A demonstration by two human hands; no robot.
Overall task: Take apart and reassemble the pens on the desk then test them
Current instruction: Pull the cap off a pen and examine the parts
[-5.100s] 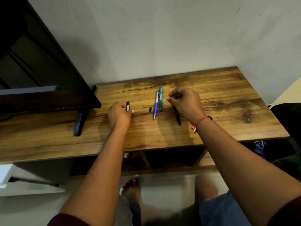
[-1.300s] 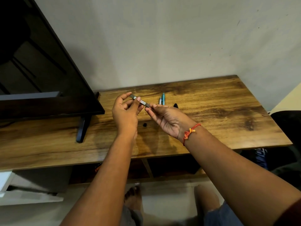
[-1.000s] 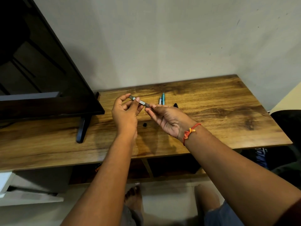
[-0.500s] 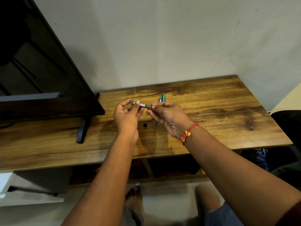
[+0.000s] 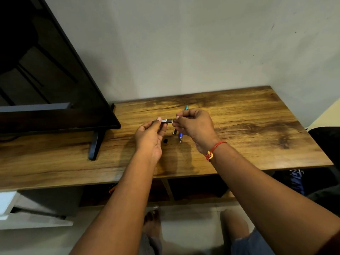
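Note:
Above the wooden desk (image 5: 248, 126) I hold a black pen (image 5: 166, 120) level between both hands. My left hand (image 5: 150, 137) pinches its left end with thumb and fingers. My right hand (image 5: 195, 126) is closed around its right end, hiding that part. Under my hands lie a blue pen (image 5: 180, 136), tip toward me, and a teal pen (image 5: 186, 107) whose far end shows behind my right hand. A small black pen part (image 5: 166, 141) and another small dark piece (image 5: 174, 132) lie on the desk between my hands.
A large black TV (image 5: 46, 89) on a dark stand foot (image 5: 95, 144) fills the left of the desk. A grey wall runs behind. Open shelves sit under the desktop, and my bare feet and knees are below.
Five seconds ago both hands rested on the desk by the parts. They then lifted the black pen, and in the last second it has tilted level, with my right hand turned over its end.

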